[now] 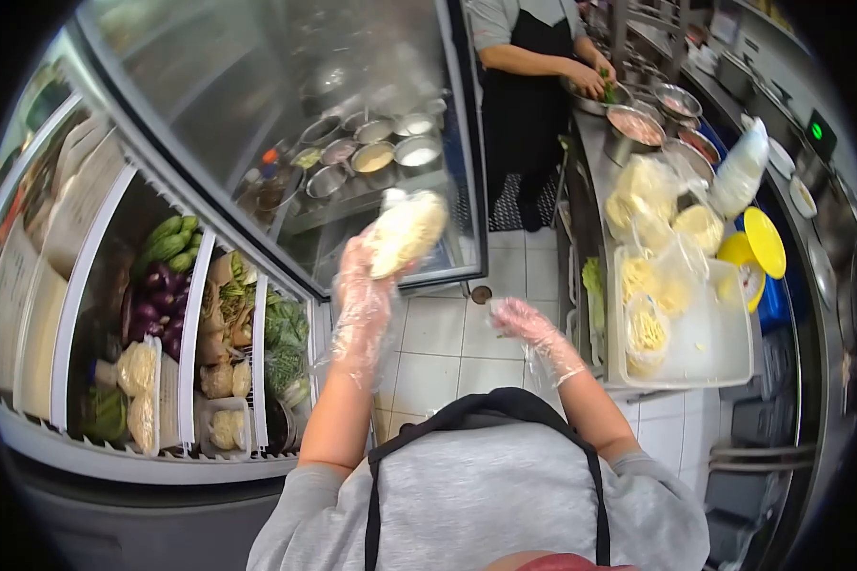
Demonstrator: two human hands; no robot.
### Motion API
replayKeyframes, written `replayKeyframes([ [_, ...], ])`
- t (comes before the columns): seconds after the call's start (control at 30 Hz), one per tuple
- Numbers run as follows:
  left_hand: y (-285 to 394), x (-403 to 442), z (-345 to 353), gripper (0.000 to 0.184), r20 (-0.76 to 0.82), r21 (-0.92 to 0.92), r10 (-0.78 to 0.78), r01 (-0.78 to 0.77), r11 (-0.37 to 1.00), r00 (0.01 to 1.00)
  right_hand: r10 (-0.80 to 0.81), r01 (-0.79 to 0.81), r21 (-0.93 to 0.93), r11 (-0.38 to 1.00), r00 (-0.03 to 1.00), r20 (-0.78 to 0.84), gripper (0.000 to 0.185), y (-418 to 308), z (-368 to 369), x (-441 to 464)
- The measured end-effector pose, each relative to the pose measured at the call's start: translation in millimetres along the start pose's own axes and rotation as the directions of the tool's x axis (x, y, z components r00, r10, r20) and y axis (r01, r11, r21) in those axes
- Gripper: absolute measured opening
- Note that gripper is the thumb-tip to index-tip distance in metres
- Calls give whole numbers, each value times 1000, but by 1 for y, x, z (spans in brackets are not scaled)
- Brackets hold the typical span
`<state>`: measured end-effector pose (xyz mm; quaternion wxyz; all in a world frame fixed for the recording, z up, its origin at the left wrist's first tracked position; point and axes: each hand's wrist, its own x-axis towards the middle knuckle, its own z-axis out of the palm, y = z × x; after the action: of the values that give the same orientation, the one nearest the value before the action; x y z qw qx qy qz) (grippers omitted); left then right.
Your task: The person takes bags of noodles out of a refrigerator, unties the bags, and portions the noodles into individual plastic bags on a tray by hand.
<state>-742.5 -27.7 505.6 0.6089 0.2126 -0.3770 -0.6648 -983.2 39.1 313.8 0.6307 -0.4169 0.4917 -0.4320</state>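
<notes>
My left hand (359,271), in a clear plastic glove, grips a plastic bag of pale strips (409,233) and holds it up in front of the open glass door (286,114). The exact food in the bag cannot be made out. My right hand (524,321), also gloved, hangs over the tiled floor with nothing visible in it; its fingers are loosely apart. Nearest to it on the right is a white plastic bin (705,347), which contains several bags of pale yellow strips (647,333).
Fridge shelves at left hold eggplants (159,305), green vegetables (171,243) and bagged food (138,371). Metal bowls (635,128), bags (643,190) and a yellow scale (764,243) crowd the right counter. A co-worker in a black apron (524,105) handles greens beyond.
</notes>
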Motion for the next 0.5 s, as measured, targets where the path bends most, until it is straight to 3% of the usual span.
replayKeyframes([
  [0.07,7,0,15,29,184,-30,-34,40,999,982,-109,105,116,988,994,31,64,-70,28,-8],
  [0.13,1,2,24,29,176,-9,-7,9,1000,984,-220,207,235,950,975,29,65,-120,49,-17],
  [0.17,-3,1,25,29,180,5,21,-23,1000,983,-261,229,364,903,964,41,69,-141,58,-23],
  [0.2,-7,-1,25,29,164,9,15,-16,1000,986,-400,277,542,793,909,120,66,-137,53,-12],
  [0.3,-13,-3,26,19,257,-24,-43,51,998,965,-470,347,582,735,880,69,67,-162,69,-21],
  [0.4,-18,-4,28,27,323,129,-139,102,986,936,-429,364,606,707,902,-42,70,-164,73,-19],
  [0.43,-19,1,24,52,328,294,-162,63,954,930,-403,414,509,755,905,-138,70,-164,75,-20],
  [0.47,-21,-1,21,52,325,292,-161,63,954,932,-384,447,402,799,894,-232,70,-164,76,-21],
  [0.5,-18,-4,24,67,333,548,-166,-46,835,928,-380,442,404,801,897,-226,70,-165,77,-22],
])
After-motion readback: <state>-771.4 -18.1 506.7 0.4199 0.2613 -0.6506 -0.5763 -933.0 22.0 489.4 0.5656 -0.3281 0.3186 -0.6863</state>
